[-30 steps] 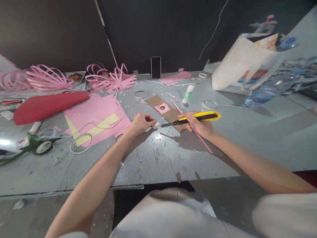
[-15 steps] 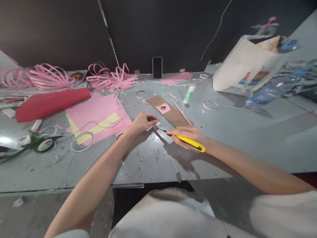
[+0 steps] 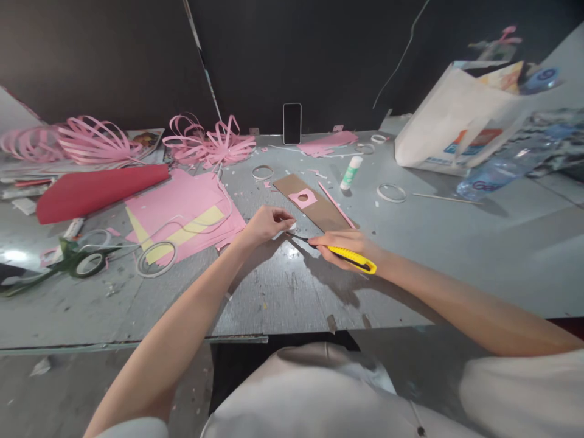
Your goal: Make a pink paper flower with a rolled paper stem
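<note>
My right hand (image 3: 344, 244) is closed around a yellow utility knife (image 3: 353, 258), its thin dark blade pointing left. Between the fingertips of my left hand (image 3: 269, 224) is a small white piece (image 3: 292, 226), mostly covered, whose kind I cannot make out. The blade's tip is at this piece, just below the left fingertips. Behind both hands lies a brown cardboard strip (image 3: 292, 182), carrying a pink paper piece (image 3: 298, 203) with a hole in it. A thin pink stick (image 3: 335, 204) rests along the cardboard's right side.
Left are pink paper sheets (image 3: 182, 194), a red roll (image 3: 100, 193), green-handled scissors (image 3: 75, 258) and pink paper-strip loops (image 3: 223, 143). A glue stick (image 3: 350, 173) stands behind the cardboard, a phone (image 3: 292, 123) against the wall. Right are a white bag (image 3: 438, 121) and plastic bottle (image 3: 497, 167).
The whole view has shifted slightly. Both hands keep their places, and the knife blade stays at the white piece with little visible movement.
</note>
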